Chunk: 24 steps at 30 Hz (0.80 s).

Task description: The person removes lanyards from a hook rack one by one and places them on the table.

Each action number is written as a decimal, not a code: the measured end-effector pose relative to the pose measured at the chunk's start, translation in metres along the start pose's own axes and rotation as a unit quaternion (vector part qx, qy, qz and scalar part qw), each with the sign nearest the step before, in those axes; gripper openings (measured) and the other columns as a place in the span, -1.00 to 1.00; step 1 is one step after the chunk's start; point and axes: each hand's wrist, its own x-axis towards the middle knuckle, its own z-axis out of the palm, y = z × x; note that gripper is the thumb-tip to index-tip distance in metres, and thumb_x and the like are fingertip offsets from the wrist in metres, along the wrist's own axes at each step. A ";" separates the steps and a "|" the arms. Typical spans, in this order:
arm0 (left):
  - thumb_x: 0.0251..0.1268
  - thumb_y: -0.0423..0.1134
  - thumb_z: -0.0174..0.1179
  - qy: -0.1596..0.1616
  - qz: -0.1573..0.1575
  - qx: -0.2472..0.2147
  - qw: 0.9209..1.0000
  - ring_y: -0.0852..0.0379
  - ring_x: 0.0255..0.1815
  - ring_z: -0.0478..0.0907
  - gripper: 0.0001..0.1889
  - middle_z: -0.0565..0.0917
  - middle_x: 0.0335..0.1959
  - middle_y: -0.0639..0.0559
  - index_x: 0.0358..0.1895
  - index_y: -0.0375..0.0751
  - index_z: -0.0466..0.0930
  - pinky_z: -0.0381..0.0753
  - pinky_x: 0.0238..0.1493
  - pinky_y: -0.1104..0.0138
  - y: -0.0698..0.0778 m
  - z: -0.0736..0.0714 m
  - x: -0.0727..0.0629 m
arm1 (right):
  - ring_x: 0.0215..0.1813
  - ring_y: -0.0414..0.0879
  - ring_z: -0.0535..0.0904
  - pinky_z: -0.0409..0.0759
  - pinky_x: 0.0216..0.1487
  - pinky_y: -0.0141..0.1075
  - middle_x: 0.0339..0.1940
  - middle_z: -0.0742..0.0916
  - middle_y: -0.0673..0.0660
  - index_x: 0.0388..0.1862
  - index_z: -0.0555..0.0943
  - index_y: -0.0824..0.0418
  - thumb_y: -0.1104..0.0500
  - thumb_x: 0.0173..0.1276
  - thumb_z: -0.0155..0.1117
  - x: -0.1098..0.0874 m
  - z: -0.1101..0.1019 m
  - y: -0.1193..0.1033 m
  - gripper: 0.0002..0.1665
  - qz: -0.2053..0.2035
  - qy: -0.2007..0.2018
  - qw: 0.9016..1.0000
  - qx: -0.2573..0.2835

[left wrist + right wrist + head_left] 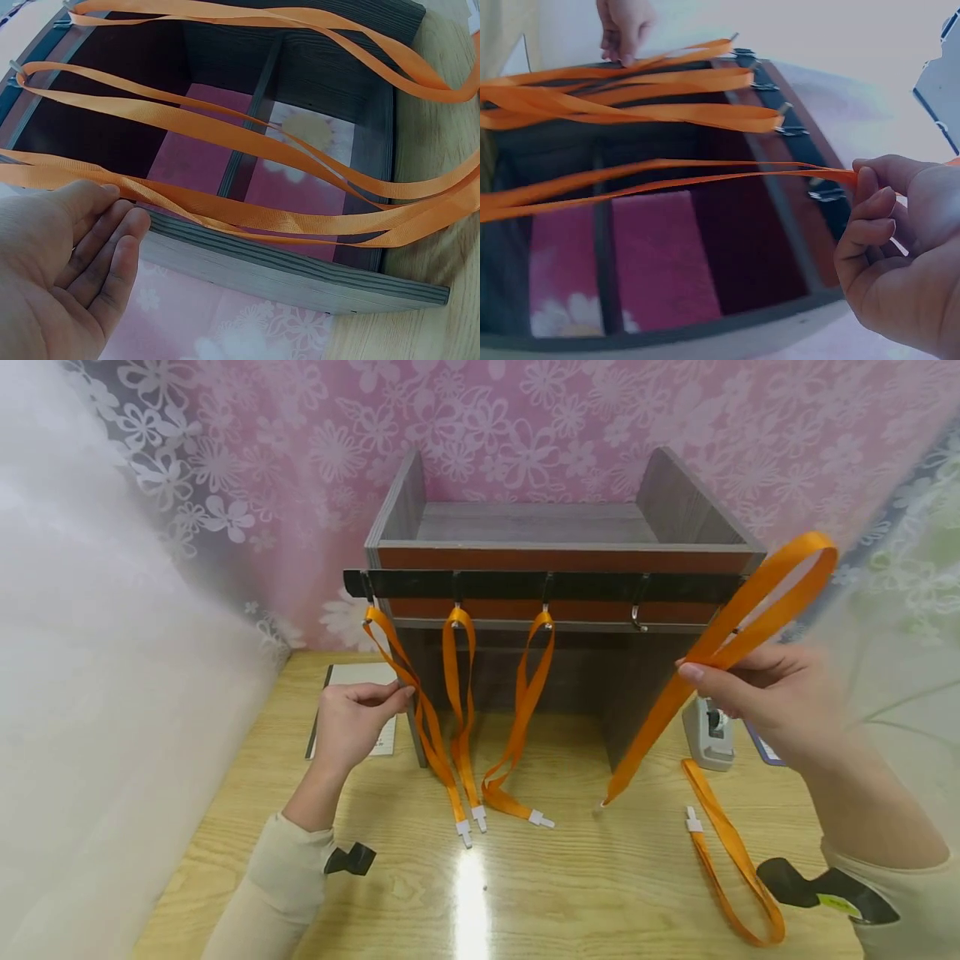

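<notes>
My right hand point(772, 693) pinches an orange lanyard point(645, 743) below its upper loop, holding it raised at the rack's right side; its lower end hangs down over the table. Near the rack's left side, my left hand point(356, 718) pinches the edge of the leftmost hanging lanyard point(430, 727) between thumb and fingertips, as the left wrist view also shows. Two more orange lanyards, a second one point(463, 735) and a third one point(525, 710), hang from hooks beside it, their white clips low over the table. A bare silver hook point(637, 617) stands out to their right.
The grey wooden rack point(525, 557) carries a black hook rail point(495, 585). Another orange lanyard point(738, 852) lies on the table point(570, 893) at the right, near a tape dispenser point(708, 739). A notebook point(384, 742) lies behind my left hand.
</notes>
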 end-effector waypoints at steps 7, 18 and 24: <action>0.19 -0.06 0.46 -0.006 -0.015 -0.007 1.000 0.30 -0.34 0.76 -0.74 0.81 -0.38 -0.13 -0.22 -0.18 0.84 0.68 -0.22 0.49 0.002 -0.001 -0.001 | -0.55 -0.11 0.30 0.13 -0.56 -0.25 -0.54 0.67 0.06 -0.16 0.69 0.57 0.65 0.23 0.21 -0.004 -0.020 -0.017 -0.77 0.008 0.016 1.000 0.023; 0.19 -0.05 0.45 -0.007 -0.010 -0.003 1.000 0.24 -0.35 0.77 -0.73 0.82 -0.39 -0.12 -0.23 -0.19 0.84 0.69 -0.23 0.47 0.001 -0.002 0.000 | -0.47 -0.20 0.36 0.22 -0.54 -0.38 -0.53 0.67 -0.18 -0.08 0.77 0.32 0.47 0.29 0.34 -0.033 -0.036 -0.020 -0.75 0.097 0.093 0.970 -0.202; 0.19 -0.05 0.45 -0.011 -0.023 -0.009 1.000 0.25 -0.34 0.77 -0.72 0.81 -0.38 -0.13 -0.21 -0.20 0.84 0.70 -0.23 0.45 0.001 -0.001 0.000 | -0.52 -0.18 0.26 0.06 -0.49 -0.26 -0.69 0.40 -0.08 -0.18 0.77 0.26 0.42 0.33 0.33 -0.043 -0.040 -0.018 -0.83 0.100 0.091 0.959 -0.248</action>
